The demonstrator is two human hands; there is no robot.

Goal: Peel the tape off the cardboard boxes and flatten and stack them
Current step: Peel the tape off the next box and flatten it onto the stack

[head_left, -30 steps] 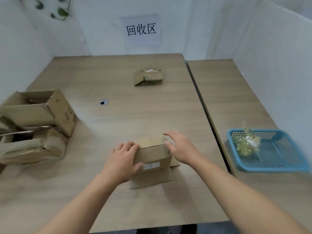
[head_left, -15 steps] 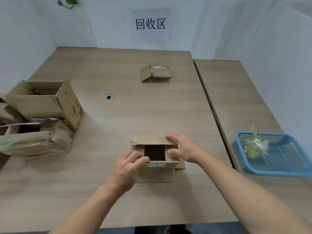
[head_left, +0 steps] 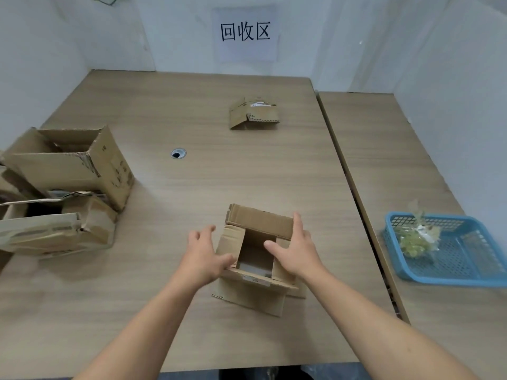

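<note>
A small cardboard box (head_left: 259, 223) stands open on the wooden table, near its front edge, with its flaps spread and its dark inside showing. My left hand (head_left: 203, 256) rests against the box's left flap, thumb at the near rim, fingers spread. My right hand (head_left: 295, 249) grips the right side, its fingers reaching up to the far flap and its thumb inside the opening. A flattened box (head_left: 253, 114) lies far back on the table. Two larger boxes sit at the left: an open one (head_left: 74, 163) and a crushed one (head_left: 55, 229).
A blue plastic basket (head_left: 463, 266) with crumpled tape (head_left: 417, 238) sits on the adjoining table at the right. A cable hole (head_left: 178, 153) lies in the tabletop. White partition walls surround the tables; a paper sign (head_left: 245, 32) hangs at the back.
The small box was closed under both hands; its top flaps have since been spread and it now stands open. My left hand has shifted to the left flap.
</note>
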